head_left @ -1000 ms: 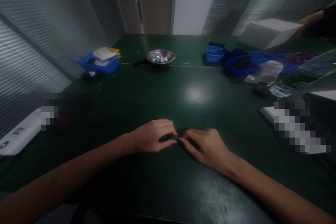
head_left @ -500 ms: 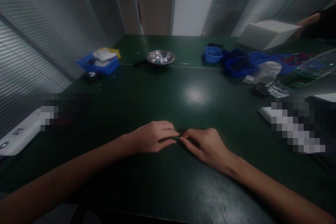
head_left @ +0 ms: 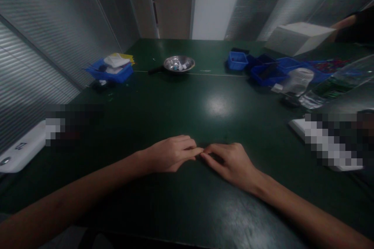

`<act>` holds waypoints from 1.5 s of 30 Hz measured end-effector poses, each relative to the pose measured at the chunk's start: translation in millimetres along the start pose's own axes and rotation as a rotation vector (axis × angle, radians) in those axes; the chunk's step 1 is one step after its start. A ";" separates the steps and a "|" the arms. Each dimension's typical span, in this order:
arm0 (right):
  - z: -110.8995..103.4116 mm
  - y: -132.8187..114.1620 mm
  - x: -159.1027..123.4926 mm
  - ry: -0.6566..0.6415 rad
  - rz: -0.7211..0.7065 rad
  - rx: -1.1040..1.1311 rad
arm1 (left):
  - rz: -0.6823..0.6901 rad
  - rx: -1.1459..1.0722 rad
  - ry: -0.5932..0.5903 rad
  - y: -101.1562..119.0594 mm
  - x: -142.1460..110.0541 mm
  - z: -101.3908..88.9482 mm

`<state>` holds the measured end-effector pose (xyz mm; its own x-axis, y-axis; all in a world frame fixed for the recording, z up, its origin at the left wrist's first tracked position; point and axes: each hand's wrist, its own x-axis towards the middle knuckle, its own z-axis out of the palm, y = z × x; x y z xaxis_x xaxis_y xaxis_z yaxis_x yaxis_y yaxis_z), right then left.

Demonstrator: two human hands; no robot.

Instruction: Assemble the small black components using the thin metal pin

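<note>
My left hand (head_left: pixel 175 153) is closed near the front of the dark green table (head_left: pixel 163 109). Its forefinger reaches forward until the tip meets my right hand's fingertips. A small green piece, like a circuit board, showed between the left fingers a moment ago; the fingers now cover it. My right hand (head_left: pixel 229 160) rests on the table with thumb and forefinger pinched together. Whatever is in that pinch is too small to make out.
Farther back stands a metal pan (head_left: pixel 179 64) holding small white pieces. A filled blue bin (head_left: pixel 122 73) is at left, several blue bins (head_left: pixel 237 61) at right. A clear bottle (head_left: pixel 336 85) lies near a white box (head_left: pixel 298 38). Another person's arm (head_left: pixel 346 21) shows behind it.
My left fingers have closed over the small green piece and hidden it, the forefinger stretching toward the right fingertips. My right hand has hardly moved. A dark shape has appeared at the right edge.
</note>
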<state>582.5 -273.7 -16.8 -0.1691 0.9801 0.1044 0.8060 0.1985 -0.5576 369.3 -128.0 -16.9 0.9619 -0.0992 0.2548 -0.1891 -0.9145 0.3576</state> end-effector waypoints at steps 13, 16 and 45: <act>-5.0 -3.6 0.1 0.010 0.027 0.121 | -0.017 -0.189 0.011 -8.4 0.8 -3.5; -4.0 -2.5 0.2 0.009 0.003 0.130 | -0.038 -0.279 0.005 -9.0 1.0 -3.4; -10.6 -3.7 7.9 -0.051 -0.051 0.205 | -0.078 -0.401 -0.074 -3.8 16.2 -5.7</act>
<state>584.2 -266.6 -5.2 -0.2393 0.9660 0.0978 0.6643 0.2364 -0.7091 384.6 -123.9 -9.0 0.9852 -0.0774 0.1530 -0.1632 -0.6965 0.6987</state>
